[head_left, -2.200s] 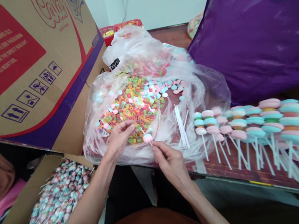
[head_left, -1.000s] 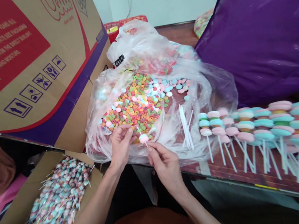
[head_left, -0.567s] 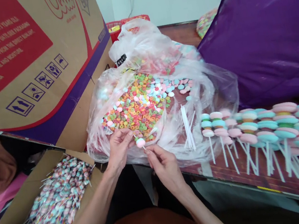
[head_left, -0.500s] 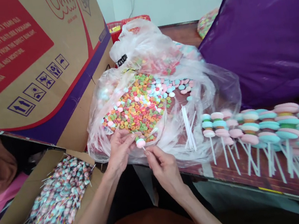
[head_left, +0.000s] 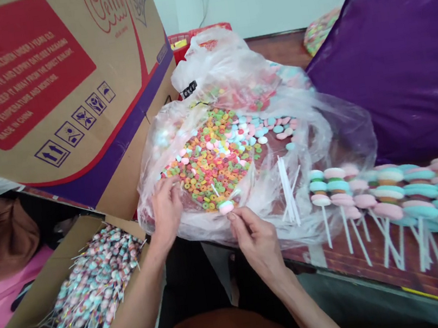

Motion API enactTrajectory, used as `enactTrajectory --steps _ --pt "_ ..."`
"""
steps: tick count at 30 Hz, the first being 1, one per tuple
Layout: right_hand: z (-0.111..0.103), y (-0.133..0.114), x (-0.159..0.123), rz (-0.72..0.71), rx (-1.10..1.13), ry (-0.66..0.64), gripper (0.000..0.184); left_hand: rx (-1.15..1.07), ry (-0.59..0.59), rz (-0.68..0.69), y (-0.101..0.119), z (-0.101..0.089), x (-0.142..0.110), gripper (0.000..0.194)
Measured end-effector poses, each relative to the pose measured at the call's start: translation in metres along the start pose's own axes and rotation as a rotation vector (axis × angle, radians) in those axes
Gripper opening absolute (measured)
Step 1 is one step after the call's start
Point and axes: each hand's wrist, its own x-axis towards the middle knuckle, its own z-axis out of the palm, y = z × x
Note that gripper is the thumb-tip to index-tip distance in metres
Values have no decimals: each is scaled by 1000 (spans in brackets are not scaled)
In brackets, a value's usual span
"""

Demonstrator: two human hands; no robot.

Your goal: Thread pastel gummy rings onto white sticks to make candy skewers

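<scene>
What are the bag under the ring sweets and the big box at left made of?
Bag: thin clear plastic film, glossy; it crinkles and the sweets show through. Box: corrugated cardboard by the look, matte brown with red and purple print and shipping symbols; no cut edge shows the fluting clearly.

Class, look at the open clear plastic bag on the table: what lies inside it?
Inside the clear plastic bag lie colourful ring candies, pastel discs and white sticks. Whatever lies beneath the heap is covered.

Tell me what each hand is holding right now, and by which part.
The right hand pinches a stick by its lower end, with a pink candy disc threaded on it. The left hand reaches into the candy rings; whether it holds one cannot be told.
</scene>
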Motion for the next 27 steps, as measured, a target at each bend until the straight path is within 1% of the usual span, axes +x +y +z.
enactTrajectory --steps 1,2,5,8,11,14,16,20,22,24,27 --pt "0 2 -1 6 -7 2 29 142 30 38 -7 -4 10 19" --pt "0 3 -2 14 -12 -2 28 244 22 58 -13 -8 18 22" --pt "3 7 -6 32 -20 -27 28 443 -41 91 -25 -13 30 24" --pt "5 9 -8 31 -31 -37 29 525 -106 129 -28 -14 28 18" --pt "6 10 -7 35 -30 -36 29 545 -169 163 -27 -16 24 18" --pt "6 9 -6 37 -27 -31 29 525 -213 167 -26 -18 25 18" --pt "6 9 -6 40 -21 -31 29 470 -229 158 -27 -17 29 18" --pt "5 9 -7 54 -12 -35 30 277 -287 80 -32 -11 33 26" --pt "5 10 -7 64 -11 -37 30 179 -310 68 -34 -7 32 26" --pt "4 10 -8 71 -11 -39 30 117 -300 69 -35 -4 29 23" --pt "4 9 -8 77 -12 -48 29 64 -249 19 -37 -6 25 18"
